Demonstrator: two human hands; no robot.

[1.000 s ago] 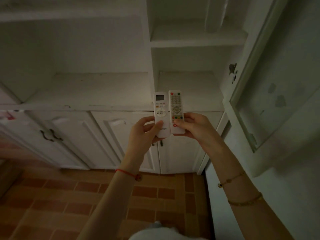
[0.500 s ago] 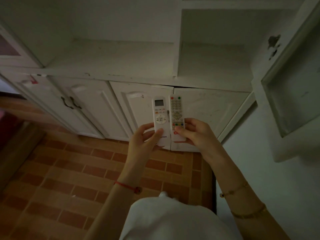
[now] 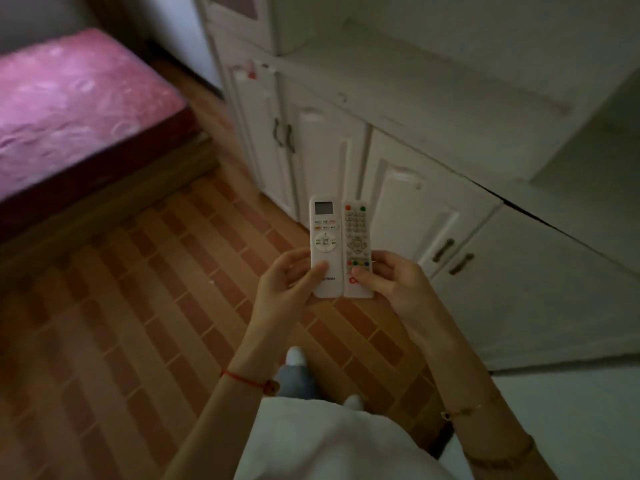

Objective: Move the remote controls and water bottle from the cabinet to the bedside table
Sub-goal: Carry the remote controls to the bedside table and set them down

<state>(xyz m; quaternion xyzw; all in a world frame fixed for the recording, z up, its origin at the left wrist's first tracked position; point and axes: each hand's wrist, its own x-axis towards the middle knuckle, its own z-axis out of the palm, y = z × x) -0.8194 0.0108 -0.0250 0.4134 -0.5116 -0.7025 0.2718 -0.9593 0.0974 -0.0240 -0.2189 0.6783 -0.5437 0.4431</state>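
I hold two white remote controls side by side in front of me, above the tiled floor. My left hand (image 3: 287, 285) grips the lower end of the remote with a small screen (image 3: 325, 237), thumb on its face. My right hand (image 3: 391, 285) grips the keypad remote with coloured buttons (image 3: 357, 240) the same way. The white cabinet (image 3: 433, 109) lies to the right and behind the remotes, its open shelf bare where I can see it. No water bottle and no bedside table are in view.
A bed with a pink mattress (image 3: 69, 98) on a wooden frame fills the upper left. Brick-pattern floor tiles (image 3: 138, 306) lie between the bed and the cabinet doors (image 3: 398, 202). My feet and white clothing show at the bottom.
My view has swung left and down, away from the cabinet shelves, and the bed has come into sight. Both hands keep the same hold on the remotes.
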